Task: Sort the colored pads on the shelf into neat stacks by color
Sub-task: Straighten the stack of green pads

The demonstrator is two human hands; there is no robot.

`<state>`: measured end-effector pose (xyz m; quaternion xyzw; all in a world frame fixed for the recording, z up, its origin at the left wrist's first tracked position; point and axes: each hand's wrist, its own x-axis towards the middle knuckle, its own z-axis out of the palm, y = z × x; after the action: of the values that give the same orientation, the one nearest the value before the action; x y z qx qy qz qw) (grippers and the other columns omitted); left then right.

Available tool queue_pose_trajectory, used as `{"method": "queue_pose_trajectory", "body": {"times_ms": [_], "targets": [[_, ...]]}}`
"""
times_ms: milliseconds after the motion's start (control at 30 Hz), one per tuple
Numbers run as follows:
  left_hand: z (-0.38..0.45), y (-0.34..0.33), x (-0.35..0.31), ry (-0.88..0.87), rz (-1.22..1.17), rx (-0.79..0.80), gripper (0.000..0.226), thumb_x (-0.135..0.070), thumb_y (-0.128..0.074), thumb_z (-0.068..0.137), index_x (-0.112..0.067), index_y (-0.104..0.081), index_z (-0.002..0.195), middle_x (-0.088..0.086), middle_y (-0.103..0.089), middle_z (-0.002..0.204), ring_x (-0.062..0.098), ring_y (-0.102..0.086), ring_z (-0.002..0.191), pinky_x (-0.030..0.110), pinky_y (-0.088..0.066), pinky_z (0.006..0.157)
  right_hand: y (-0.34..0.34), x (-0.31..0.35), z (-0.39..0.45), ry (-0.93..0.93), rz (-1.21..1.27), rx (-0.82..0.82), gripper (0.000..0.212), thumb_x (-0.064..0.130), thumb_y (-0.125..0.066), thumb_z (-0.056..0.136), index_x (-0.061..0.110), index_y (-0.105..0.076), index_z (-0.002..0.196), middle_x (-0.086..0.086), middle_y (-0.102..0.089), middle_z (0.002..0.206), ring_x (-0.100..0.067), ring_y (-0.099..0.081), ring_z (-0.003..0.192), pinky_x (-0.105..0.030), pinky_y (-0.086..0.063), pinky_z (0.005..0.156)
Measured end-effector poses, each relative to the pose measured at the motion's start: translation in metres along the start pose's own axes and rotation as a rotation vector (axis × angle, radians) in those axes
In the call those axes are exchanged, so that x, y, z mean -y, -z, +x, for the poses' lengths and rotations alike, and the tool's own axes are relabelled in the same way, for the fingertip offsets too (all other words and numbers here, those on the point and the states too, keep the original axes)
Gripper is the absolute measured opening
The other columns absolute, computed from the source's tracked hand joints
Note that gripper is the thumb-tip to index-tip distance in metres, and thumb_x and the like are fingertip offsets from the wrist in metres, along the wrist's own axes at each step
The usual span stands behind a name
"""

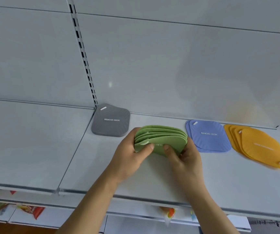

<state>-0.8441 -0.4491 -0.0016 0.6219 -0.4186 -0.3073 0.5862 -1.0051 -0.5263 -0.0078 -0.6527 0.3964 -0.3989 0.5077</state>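
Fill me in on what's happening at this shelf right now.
A person is sorting colored pads by color on a white shelf. Both hands hold a bunch of green pads, the left hand at its left edge and the right hand at its lower right. A gray stack sits squared up at the back left. The blue pads and orange pads lie to the right, both fanned out, the orange ones more so.
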Motion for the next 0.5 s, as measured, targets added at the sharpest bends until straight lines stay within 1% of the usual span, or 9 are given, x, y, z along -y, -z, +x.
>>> {"method": "queue_pose_trajectory", "body": {"times_ms": [67,100,200,233,333,367,400,467,500], "targets": [[0.0,-0.006,0.001,0.028,-0.023,-0.055,0.028,-0.019,-0.068,0.086,-0.029,-0.068,0.112,-0.008,-0.077,0.106,0.012,-0.071,0.104,0.029,-0.053,0.091,-0.003,-0.002,-0.001,-0.037,0.009,-0.011,0.032,0.004,-0.073,0.092,0.028,-0.066,0.112,0.01,-0.077,0.104,-0.013,-0.073,0.099,-0.038,-0.058,0.086],[0.002,-0.008,0.002,0.042,-0.039,-0.076,0.029,-0.018,-0.067,0.085,-0.029,-0.069,0.111,-0.008,-0.076,0.106,0.012,-0.07,0.104,0.03,-0.054,0.092,-0.004,-0.002,0.0,-0.046,0.004,-0.029,0.033,0.004,-0.074,0.091,0.029,-0.066,0.112,0.011,-0.077,0.104,-0.012,-0.073,0.099,-0.038,-0.058,0.086],[0.003,-0.014,0.002,0.061,-0.103,-0.142,0.029,-0.017,-0.067,0.084,-0.029,-0.07,0.11,-0.005,-0.077,0.106,0.017,-0.071,0.106,0.041,-0.056,0.096,-0.009,-0.001,0.004,-0.04,0.003,-0.069,0.034,0.003,-0.072,0.091,0.03,-0.065,0.11,0.013,-0.076,0.102,-0.011,-0.072,0.096,-0.037,-0.058,0.084],[0.003,-0.016,0.001,0.058,-0.125,-0.167,0.028,-0.016,-0.066,0.084,-0.028,-0.07,0.109,-0.004,-0.078,0.106,0.018,-0.072,0.106,0.042,-0.057,0.096,-0.011,-0.001,0.005,-0.022,-0.007,-0.081,0.034,0.002,-0.07,0.092,0.03,-0.064,0.11,0.013,-0.075,0.101,-0.012,-0.072,0.096,-0.037,-0.057,0.084],[0.002,-0.02,-0.002,0.057,-0.141,-0.241,0.026,-0.015,-0.063,0.083,-0.024,-0.071,0.106,-0.003,-0.079,0.101,0.017,-0.073,0.1,0.033,-0.058,0.089,-0.015,-0.004,0.003,0.009,-0.055,-0.095,0.034,0.001,-0.067,0.094,0.031,-0.061,0.11,0.016,-0.073,0.099,-0.01,-0.07,0.094,-0.032,-0.055,0.081],[0.002,-0.021,0.0,0.067,-0.136,-0.248,0.025,-0.016,-0.062,0.083,-0.023,-0.071,0.105,-0.004,-0.079,0.101,0.016,-0.073,0.1,0.033,-0.058,0.088,-0.015,-0.005,0.002,0.013,-0.065,-0.089,0.034,0.001,-0.067,0.093,0.03,-0.061,0.111,0.017,-0.073,0.099,-0.009,-0.07,0.092,-0.031,-0.054,0.079],[0.002,-0.02,0.002,0.081,-0.118,-0.243,0.025,-0.016,-0.061,0.083,-0.023,-0.071,0.105,-0.004,-0.078,0.1,0.016,-0.072,0.1,0.035,-0.058,0.089,-0.014,-0.005,0.002,0.007,-0.068,-0.083,0.036,0.0,-0.067,0.092,0.03,-0.061,0.112,0.018,-0.073,0.098,-0.009,-0.07,0.092,-0.03,-0.054,0.079],[0.002,-0.019,0.006,0.101,-0.053,-0.229,0.024,-0.017,-0.059,0.084,-0.023,-0.07,0.104,-0.005,-0.077,0.099,0.017,-0.071,0.099,0.041,-0.056,0.089,-0.012,-0.005,0.003,-0.027,-0.051,-0.078,0.04,0.0,-0.066,0.089,0.031,-0.061,0.113,0.016,-0.073,0.099,-0.01,-0.07,0.091,-0.033,-0.055,0.079],[0.002,-0.019,0.007,0.105,-0.028,-0.23,0.023,-0.017,-0.058,0.084,-0.023,-0.07,0.104,-0.005,-0.076,0.098,0.017,-0.07,0.097,0.04,-0.056,0.088,-0.012,-0.005,0.004,-0.031,-0.037,-0.081,0.041,-0.001,-0.065,0.088,0.032,-0.061,0.113,0.014,-0.073,0.099,-0.013,-0.07,0.091,-0.034,-0.056,0.079]]}}
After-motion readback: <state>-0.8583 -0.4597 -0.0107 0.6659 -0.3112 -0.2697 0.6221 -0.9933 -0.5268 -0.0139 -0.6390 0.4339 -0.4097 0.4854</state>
